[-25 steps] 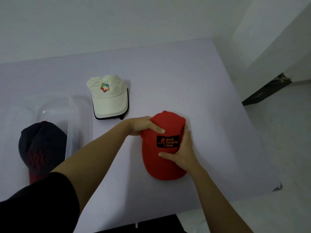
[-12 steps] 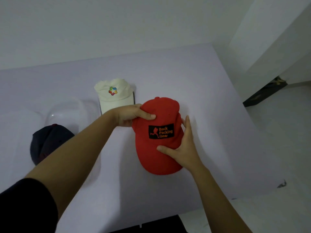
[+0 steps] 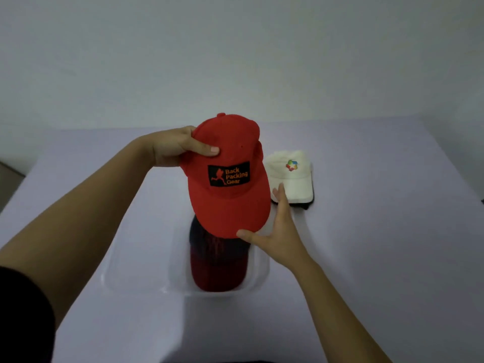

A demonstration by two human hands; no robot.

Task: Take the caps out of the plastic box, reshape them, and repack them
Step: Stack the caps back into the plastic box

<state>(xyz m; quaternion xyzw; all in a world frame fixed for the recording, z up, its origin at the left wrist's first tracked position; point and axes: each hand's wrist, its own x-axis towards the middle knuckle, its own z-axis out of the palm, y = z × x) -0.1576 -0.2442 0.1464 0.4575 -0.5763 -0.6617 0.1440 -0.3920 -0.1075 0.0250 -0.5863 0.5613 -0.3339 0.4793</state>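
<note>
The fingers of the left hand (image 3: 170, 148) are wrapped around the left side of the red cap (image 3: 230, 200) at its crown, with the thumb lying across the top of the fabric and the other fingers hidden behind it. The right hand (image 3: 277, 231) has its fingers straight and relaxed, laid along the right edge of the brim, while its outstretched thumb touches the near tip of the brim. Between the two hands the red cap is held up off the surface (image 3: 366, 231), brim pointing toward the near side. Its black patch faces the camera and reads "Back Packing Gear" in orange. Directly below it sits the clear plastic box (image 3: 259, 271), near the middle of the surface. Inside the box lies a dark cap (image 3: 217, 263) with a reddish brim, its far part covered from view by the red cap. A white cap (image 3: 290, 176) with a small multicoloured logo rests on the surface to the right of the box and farther away, just beyond the right hand's fingertips. The left arm comes out of a black sleeve (image 3: 21, 310) at the near left corner.
</note>
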